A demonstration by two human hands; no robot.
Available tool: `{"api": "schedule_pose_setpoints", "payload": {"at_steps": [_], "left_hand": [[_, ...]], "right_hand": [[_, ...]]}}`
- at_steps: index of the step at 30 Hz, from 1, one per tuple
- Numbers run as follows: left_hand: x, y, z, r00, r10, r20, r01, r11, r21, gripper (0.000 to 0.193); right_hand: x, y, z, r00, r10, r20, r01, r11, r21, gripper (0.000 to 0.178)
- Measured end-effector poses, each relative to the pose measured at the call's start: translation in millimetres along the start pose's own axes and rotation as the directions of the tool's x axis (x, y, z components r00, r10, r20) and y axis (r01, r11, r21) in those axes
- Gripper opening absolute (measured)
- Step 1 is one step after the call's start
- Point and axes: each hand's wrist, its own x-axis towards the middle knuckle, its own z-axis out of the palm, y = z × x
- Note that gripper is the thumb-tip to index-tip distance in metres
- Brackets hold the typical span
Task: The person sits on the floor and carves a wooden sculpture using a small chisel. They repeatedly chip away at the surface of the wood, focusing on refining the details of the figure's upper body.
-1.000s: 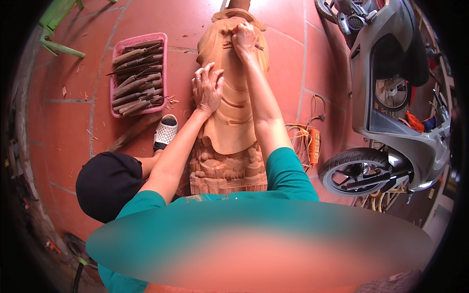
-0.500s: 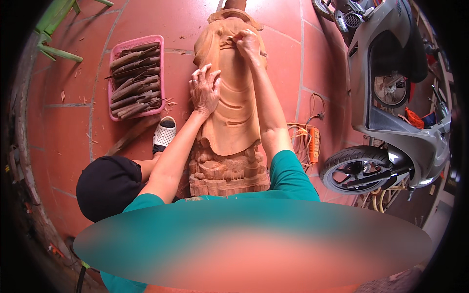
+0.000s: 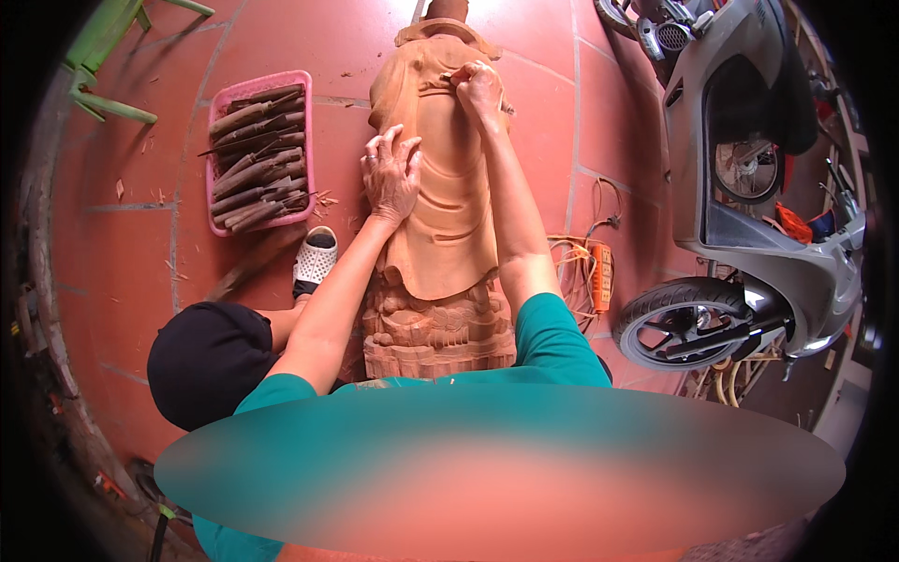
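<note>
Right grip (image 3: 478, 91) clamps a small tool (image 3: 447, 78) at the statue (image 3: 452, 178); left grip (image 3: 390, 182) lies loosely spread at its edge.

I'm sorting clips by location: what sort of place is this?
Probably an informal woodcarving workspace: a carved wooden figure lies between a pink basket of tools and a motorbike.

2 hands (image 3: 390, 178) (image 3: 479, 94) | 1 statue (image 3: 451, 206) | 1 bskt (image 3: 310, 140) | 1 pwr strip (image 3: 601, 279)
</note>
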Motion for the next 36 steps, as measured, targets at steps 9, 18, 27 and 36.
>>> {"api": "schedule_pose_setpoints", "payload": {"at_steps": [9, 18, 27, 36], "left_hand": [[-2.0, 3.7, 1.2, 0.999, 0.028, 0.019, -0.028, 1.0, 0.003, 0.024], [-2.3, -2.7, 3.9, 0.999, 0.048, -0.013, -0.048, 0.999, 0.012, 0.024], [-1.0, -2.1, 5.1, 0.999, 0.03, -0.019, -0.03, 1.0, -0.002, 0.024], [-3.8, 1.6, 3.9, 1.0, 0.006, -0.005, -0.006, 1.0, 0.004, 0.024]], "right_hand": [[25.7, 12.1, 35.9, 0.971, -0.009, -0.238, -0.022, 0.992, -0.127, 0.005], [-16.8, 9.9, -1.3, 0.998, -0.062, 0.031, 0.062, 0.998, -0.006, 0.009], [-90.9, -3.8, -25.8, 0.999, -0.044, 0.016, 0.042, 0.996, 0.074, 0.005], [-86.8, -16.2, -10.3, 0.982, 0.069, -0.174, -0.071, 0.997, -0.003, 0.004]]}}
